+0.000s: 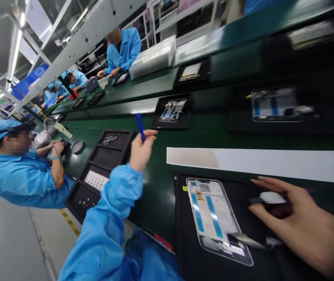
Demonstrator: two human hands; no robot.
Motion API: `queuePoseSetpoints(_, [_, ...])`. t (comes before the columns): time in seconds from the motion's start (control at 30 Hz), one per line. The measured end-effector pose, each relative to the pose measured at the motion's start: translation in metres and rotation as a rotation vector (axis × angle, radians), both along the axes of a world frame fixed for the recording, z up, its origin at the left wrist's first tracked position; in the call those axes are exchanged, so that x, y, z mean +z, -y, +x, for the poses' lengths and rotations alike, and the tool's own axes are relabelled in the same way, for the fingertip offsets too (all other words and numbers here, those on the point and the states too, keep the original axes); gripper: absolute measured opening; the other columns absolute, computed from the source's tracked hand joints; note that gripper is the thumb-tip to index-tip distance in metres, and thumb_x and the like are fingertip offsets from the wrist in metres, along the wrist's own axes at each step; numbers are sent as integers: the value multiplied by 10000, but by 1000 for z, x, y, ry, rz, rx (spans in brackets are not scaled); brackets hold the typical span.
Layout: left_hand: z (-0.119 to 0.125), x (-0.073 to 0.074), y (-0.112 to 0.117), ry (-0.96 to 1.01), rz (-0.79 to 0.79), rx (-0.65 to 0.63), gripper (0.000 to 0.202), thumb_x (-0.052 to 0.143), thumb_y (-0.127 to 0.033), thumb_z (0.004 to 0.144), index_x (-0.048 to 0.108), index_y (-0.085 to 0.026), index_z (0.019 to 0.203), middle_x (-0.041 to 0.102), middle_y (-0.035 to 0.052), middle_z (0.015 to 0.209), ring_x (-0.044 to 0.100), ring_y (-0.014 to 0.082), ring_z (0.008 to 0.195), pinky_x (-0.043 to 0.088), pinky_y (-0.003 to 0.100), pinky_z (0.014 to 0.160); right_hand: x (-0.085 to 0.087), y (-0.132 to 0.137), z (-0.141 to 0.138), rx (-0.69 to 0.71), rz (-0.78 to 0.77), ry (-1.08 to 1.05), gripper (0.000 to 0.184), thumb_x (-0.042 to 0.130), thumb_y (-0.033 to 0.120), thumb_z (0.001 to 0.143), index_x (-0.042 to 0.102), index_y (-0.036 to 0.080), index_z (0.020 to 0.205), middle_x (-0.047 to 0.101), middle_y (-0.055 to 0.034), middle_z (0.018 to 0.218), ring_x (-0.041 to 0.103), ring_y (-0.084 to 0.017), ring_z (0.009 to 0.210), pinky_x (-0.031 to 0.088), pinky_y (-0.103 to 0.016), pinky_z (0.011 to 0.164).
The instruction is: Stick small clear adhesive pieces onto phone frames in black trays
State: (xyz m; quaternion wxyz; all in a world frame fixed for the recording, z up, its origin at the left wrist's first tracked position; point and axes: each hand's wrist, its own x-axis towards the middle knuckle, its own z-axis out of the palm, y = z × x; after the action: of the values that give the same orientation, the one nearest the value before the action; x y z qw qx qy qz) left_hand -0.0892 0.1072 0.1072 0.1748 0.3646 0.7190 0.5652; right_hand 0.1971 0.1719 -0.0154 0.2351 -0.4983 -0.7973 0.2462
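Note:
My left hand is raised over the bench, its fingers closed around a slim blue plastic pry tool that points upward. My right hand curls, thumb below and fingers above, about a small black piece with a white top; its exact kind is unclear. Left of that hand, a phone housing with blue strips lies in a black tray. A silvery ribbon-like part crosses the housing's lower end. On the tray's left edge sits a yellow tab.
A compartmented black box with small parts and a white label sheet stands left. A long white strip lies behind the tray. More trays with housings line the green bench. A co-worker sits at left; others work farther back.

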Motion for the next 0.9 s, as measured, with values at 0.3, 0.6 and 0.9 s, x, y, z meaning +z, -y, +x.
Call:
queuePoseSetpoints(0.3, [-180,11,10,-667,-823,250,222,614,-234,855,704,-192,1053,719,78,1074,639,245,1038,467,316,883,34,-9,-15,-43,-125,-98,445,507,442,802,574,213,1177,679,-151,993,573,-232,557,468,-396,641])
queuePoseSetpoints(0.6, [-225,0,27,-903,-1164,101,291,649,-346,841,675,-292,1125,681,27,1161,619,229,1064,454,269,837,15,-20,-15,-32,-144,-11,472,467,489,814,595,201,1166,668,-186,1117,640,-342,957,499,-421,733])
queuePoseSetpoints(0.9, [-226,1,22,-1076,-1248,-52,335,573,-285,889,616,-311,1221,612,52,1233,619,253,1089,459,316,884,19,-19,-14,-7,-122,-41,453,465,488,823,575,215,1168,685,-154,1087,661,-318,949,520,-405,766])
